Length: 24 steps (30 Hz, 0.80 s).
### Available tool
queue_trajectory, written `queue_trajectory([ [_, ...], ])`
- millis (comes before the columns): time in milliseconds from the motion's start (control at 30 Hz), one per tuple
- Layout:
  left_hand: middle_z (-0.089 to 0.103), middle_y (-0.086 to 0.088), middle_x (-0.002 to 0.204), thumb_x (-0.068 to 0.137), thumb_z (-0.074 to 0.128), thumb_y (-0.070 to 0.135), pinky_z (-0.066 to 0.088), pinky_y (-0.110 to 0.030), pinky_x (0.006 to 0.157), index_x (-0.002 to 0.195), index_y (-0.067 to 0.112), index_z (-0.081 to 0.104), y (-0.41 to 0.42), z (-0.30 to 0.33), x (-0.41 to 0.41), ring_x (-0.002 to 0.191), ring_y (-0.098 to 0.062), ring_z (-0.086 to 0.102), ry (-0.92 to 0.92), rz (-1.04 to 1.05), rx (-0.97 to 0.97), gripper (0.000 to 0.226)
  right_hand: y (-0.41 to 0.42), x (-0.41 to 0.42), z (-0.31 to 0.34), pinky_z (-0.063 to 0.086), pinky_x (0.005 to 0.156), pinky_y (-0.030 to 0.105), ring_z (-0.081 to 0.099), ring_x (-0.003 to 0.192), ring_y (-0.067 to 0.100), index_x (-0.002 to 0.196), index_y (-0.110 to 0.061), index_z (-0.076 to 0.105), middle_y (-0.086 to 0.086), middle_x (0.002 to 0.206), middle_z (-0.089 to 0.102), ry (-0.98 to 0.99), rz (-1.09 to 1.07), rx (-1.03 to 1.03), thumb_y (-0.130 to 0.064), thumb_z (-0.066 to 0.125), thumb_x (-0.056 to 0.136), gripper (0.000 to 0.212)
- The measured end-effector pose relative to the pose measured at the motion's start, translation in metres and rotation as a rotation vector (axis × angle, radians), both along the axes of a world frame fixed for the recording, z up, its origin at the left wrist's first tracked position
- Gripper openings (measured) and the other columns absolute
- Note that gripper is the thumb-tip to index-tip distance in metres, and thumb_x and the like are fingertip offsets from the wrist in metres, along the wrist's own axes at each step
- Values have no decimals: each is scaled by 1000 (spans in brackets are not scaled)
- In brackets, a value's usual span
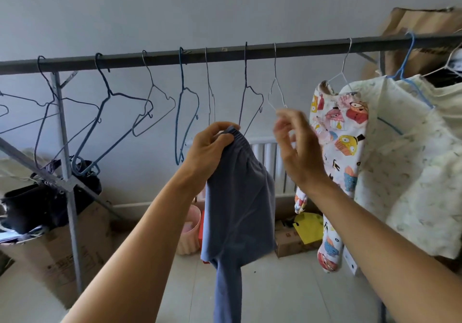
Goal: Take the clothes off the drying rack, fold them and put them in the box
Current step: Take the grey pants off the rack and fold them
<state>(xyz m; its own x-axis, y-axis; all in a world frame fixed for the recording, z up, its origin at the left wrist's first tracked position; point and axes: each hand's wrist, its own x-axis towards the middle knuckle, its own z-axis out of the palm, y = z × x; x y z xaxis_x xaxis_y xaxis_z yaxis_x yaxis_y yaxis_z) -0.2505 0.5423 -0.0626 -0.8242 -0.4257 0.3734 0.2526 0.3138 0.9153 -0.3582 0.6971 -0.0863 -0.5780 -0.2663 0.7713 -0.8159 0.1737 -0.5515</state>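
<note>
My left hand (212,145) grips the elastic waistband of a pair of blue trousers (237,197), which hang down off the rack with one leg trailing below. My right hand (295,145) is raised just right of them, fingers loosely spread and slightly blurred, holding nothing, just below an empty white wire hanger (276,92). The grey rack bar (225,56) runs across the view with several empty hangers. On its right end hang cartoon-print pyjamas (342,147) and a pale green patterned top (412,160).
A rack leg and brace (66,162) stand at the left. A cardboard box (67,247) with a black bag (37,200) on it sits behind. A pink bin (190,232), a small carton (290,242) and a white radiator (270,157) line the wall.
</note>
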Motion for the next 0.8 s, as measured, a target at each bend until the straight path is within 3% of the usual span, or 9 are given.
queue_trajectory([
  [67,67,2,88,98,48,2,51,-20,77,102,16,66,-4,-4,13,81,-8,61,-3,-92,-26,23,-4,33,-5,47,86,14,57,103,-1,123,-19,57,-7,111,62,-194,314,166,-40,57,93,36],
  [133,64,1,84,97,45,-3,50,-20,72,97,14,63,-9,-12,27,77,-10,59,-14,-168,-32,24,-11,53,-18,51,88,21,60,103,4,118,-25,58,-8,109,64,-362,472,369,-36,70,87,35],
  [233,60,0,77,94,43,-10,46,-15,67,93,10,58,-23,-28,56,72,-9,54,-42,-160,-45,25,-18,71,-34,56,77,35,64,82,14,97,-20,64,-5,87,65,-466,476,480,-34,75,82,24],
  [333,59,1,76,94,41,-10,44,-11,62,91,13,58,-44,-48,89,67,-3,53,-74,-35,-49,29,-23,85,-41,50,70,35,61,75,21,81,-13,64,3,77,60,-527,473,631,-39,76,79,29],
  [467,65,11,77,95,49,-4,44,-13,57,99,16,59,-64,-76,135,63,1,57,-155,96,13,23,-47,110,-48,46,67,30,60,73,12,71,-24,61,-3,76,64,-459,435,732,-36,76,80,21],
  [533,70,5,94,88,69,6,52,-17,65,110,19,60,-71,-88,151,78,-3,66,-254,65,-55,27,-66,122,-51,44,65,30,58,69,7,69,-24,59,-7,71,62,-380,400,674,-35,77,79,24],
  [600,73,5,97,78,79,8,54,-20,76,109,21,65,-79,-93,163,87,-5,69,-294,74,-136,36,-84,133,-53,45,65,31,58,70,7,70,-25,58,-8,72,62,-329,396,684,-35,78,79,24],
  [700,72,17,80,84,74,7,49,-16,72,88,27,72,-104,-94,184,77,3,65,-275,120,-277,21,-100,144,-51,48,66,30,61,72,8,73,-25,62,-7,74,64,-373,428,780,-41,79,76,23],
  [800,71,14,79,87,70,14,53,-26,74,87,30,73,-139,-98,211,77,-2,65,-368,225,-377,16,-115,154,-46,46,65,24,62,77,7,82,-25,68,-9,81,67,-419,474,872,-42,75,80,19],
])
